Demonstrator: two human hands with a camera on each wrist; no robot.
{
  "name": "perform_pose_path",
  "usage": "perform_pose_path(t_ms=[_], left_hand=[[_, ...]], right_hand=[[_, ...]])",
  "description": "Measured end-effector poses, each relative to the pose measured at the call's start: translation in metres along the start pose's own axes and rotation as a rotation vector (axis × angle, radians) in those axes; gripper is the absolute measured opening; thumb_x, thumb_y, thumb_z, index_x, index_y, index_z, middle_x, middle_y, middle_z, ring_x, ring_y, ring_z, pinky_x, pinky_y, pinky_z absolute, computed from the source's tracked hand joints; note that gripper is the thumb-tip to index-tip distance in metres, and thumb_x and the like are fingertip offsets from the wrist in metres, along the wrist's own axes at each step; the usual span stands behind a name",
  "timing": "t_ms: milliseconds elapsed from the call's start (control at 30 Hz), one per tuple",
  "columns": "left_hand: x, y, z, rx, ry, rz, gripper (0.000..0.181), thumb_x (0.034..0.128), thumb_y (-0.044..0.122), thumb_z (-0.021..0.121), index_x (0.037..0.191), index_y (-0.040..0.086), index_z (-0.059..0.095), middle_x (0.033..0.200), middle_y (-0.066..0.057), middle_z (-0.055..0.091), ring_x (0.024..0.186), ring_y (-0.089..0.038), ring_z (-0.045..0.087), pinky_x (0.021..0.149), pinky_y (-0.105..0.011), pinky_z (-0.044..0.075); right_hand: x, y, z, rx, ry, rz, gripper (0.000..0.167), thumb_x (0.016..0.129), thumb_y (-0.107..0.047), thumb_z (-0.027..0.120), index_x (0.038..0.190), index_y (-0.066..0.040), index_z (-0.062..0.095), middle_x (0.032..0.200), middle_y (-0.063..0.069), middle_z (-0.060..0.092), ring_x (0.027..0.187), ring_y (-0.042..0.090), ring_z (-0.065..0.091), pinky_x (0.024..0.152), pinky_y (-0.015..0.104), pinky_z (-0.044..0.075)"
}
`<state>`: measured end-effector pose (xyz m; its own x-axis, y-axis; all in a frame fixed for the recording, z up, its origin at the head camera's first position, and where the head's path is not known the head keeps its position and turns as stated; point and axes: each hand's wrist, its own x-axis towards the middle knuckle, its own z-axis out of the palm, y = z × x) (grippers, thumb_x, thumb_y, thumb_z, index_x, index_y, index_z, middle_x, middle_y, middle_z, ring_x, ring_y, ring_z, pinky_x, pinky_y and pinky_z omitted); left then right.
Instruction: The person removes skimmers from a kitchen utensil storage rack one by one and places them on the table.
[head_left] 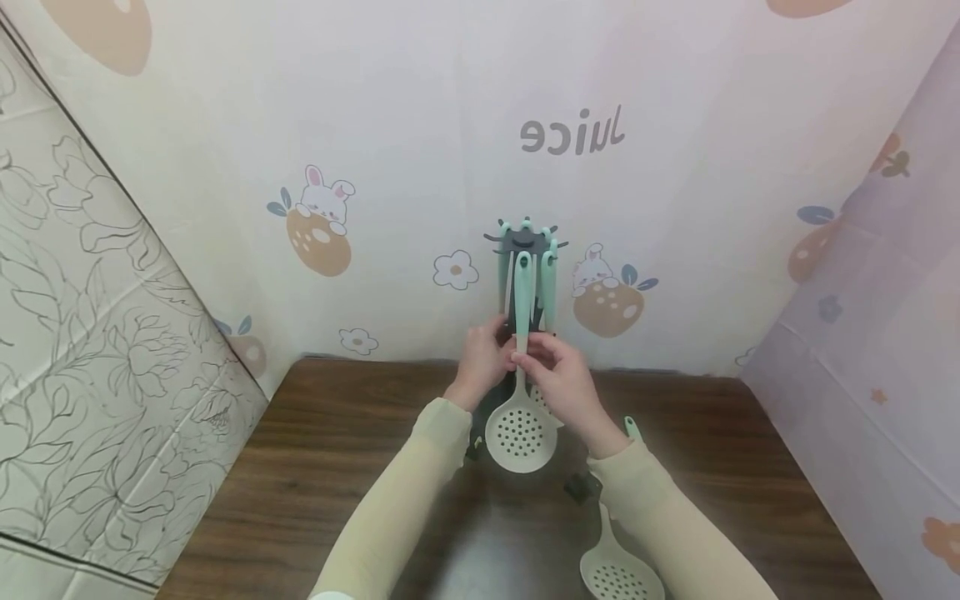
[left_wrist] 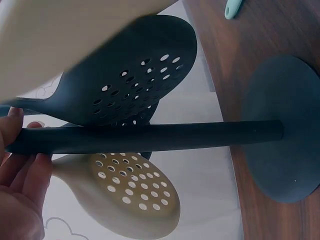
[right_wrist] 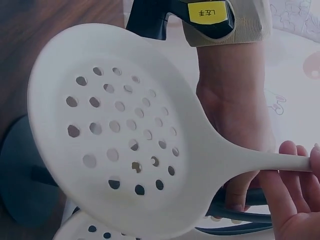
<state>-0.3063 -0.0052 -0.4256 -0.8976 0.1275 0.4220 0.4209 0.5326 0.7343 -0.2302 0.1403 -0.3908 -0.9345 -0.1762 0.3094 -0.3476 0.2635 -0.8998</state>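
A pale slotted skimmer (head_left: 520,437) with a mint handle hangs upright at the front of a dark utensil stand (head_left: 523,241). My right hand (head_left: 567,382) pinches its handle at the lower part, thumb in front. Beside it, my left hand (head_left: 482,360) grips the stand; the left wrist view has its fingers (left_wrist: 37,177) round the upper end of the dark pole (left_wrist: 200,137). Dark slotted utensils (left_wrist: 135,70) and a pale one (left_wrist: 135,200) hang around the pole. The right wrist view has the skimmer (right_wrist: 120,130) close up, its stem between the right hand's fingers (right_wrist: 287,195).
Another pale slotted utensil (head_left: 621,575) lies on the brown wooden table (head_left: 337,467) near my right forearm, which partly covers it. A mint handle end (head_left: 633,428) shows past the right sleeve. The patterned wall covering (head_left: 405,167) stands right behind the stand.
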Motion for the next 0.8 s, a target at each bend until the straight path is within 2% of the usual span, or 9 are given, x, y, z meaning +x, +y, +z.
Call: perform_pose_path(t_ms=[300,800], left_hand=[[0.0002,0.0001,0.0011,-0.002,0.001,-0.020,0.026,0.0945,0.015,0.069,0.120,0.009,0.067,0.110,-0.011,0.073,0.097,-0.022,0.071,0.082,-0.037,0.058],[0.0002,-0.0006,0.0016,0.002,0.007,-0.017,0.029,0.0947,0.016,0.069,0.123,0.009,0.066,0.111,-0.011,0.073,0.101,-0.024,0.071,0.082,-0.039,0.057]], right_hand=[[-0.0014,-0.0048,-0.0021,-0.012,0.020,0.013,0.036,0.093,-0.022,0.072,0.124,-0.004,0.066,0.107,0.006,0.071,0.101,0.022,0.068,0.084,0.039,0.056],[-0.0007,-0.0092,-0.0041,-0.007,0.013,-0.004,0.032,0.094,-0.020,0.071,0.121,-0.003,0.067,0.103,0.005,0.073,0.098,0.021,0.069,0.084,0.040,0.056]])
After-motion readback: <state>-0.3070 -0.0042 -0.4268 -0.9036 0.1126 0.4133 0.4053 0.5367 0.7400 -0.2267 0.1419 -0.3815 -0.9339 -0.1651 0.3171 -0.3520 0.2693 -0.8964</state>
